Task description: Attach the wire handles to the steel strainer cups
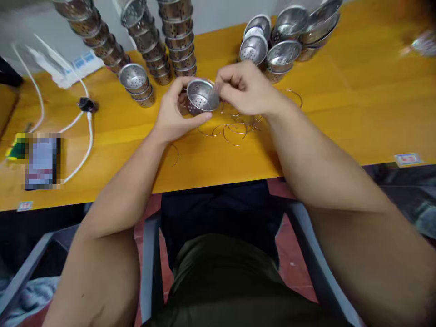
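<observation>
My left hand (175, 109) is wrapped round a small perforated metal cup (203, 96), its open mouth tilted toward me above the table. At the cup's right rim, the fingers of my right hand (243, 86) are pinched together; whatever they hold is too small or hidden to make out. Several thin curved wires (235, 129) lie on the table just below my hands. One more wire (177, 154) rests near my left forearm.
Tall stacks of perforated cups (179, 41) stand at the back left, with a short stack (136, 84) before them. More metal cups (284, 54) are grouped at the back right. A phone (42, 161) and white cable (90, 136) lie on the yellow table (357, 104).
</observation>
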`<action>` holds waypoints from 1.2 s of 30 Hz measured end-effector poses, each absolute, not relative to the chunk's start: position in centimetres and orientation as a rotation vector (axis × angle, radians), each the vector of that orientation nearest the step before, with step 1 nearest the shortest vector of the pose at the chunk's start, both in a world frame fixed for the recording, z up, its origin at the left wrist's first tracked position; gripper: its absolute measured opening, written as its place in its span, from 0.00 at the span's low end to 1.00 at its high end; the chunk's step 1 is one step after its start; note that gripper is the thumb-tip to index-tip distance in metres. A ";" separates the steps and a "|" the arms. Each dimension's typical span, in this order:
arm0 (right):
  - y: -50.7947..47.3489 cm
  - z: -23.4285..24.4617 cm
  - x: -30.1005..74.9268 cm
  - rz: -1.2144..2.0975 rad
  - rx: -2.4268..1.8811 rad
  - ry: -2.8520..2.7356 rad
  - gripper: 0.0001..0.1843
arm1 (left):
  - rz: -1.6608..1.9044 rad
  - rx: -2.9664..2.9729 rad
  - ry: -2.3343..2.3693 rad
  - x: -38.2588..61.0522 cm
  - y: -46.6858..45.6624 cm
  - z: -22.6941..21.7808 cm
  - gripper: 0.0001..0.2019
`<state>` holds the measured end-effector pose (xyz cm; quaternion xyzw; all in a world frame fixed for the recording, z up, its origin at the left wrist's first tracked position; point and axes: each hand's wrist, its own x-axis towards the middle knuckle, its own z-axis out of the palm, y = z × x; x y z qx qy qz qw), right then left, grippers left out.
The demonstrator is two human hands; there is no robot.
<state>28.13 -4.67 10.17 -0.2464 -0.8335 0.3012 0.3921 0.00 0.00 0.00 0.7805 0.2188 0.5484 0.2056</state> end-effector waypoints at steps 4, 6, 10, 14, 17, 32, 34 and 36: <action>-4.5 10.1 28.1 0.822 -0.708 -2.140 0.25 | 1.453 2.193 0.656 -0.2 -0.3 -0.2 0.57; -4.5 10.3 28.0 0.829 -0.772 -2.139 0.31 | 1.405 2.196 0.686 -0.3 -0.5 0.0 0.52; -5.0 11.0 27.8 0.833 -0.856 -2.127 0.37 | 1.367 2.176 0.718 -0.1 -0.8 0.4 0.43; -5.3 11.3 27.7 0.815 -0.904 -2.107 0.37 | 1.364 2.158 0.806 0.2 -1.0 0.6 0.39; -5.2 11.2 27.8 0.800 -0.914 -2.096 0.34 | 1.367 2.152 0.765 0.1 -1.1 0.6 0.39; -7.2 12.9 26.6 0.858 -0.988 -2.086 0.34 | 1.378 2.217 0.641 -0.4 0.2 -1.1 0.51; -7.3 13.0 26.5 0.860 -1.002 -2.080 0.36 | 1.377 2.214 0.627 -0.4 0.2 -1.2 0.51; -7.3 12.9 26.6 0.850 -1.014 -2.072 0.36 | 1.362 2.210 0.642 -0.3 0.1 -1.3 0.51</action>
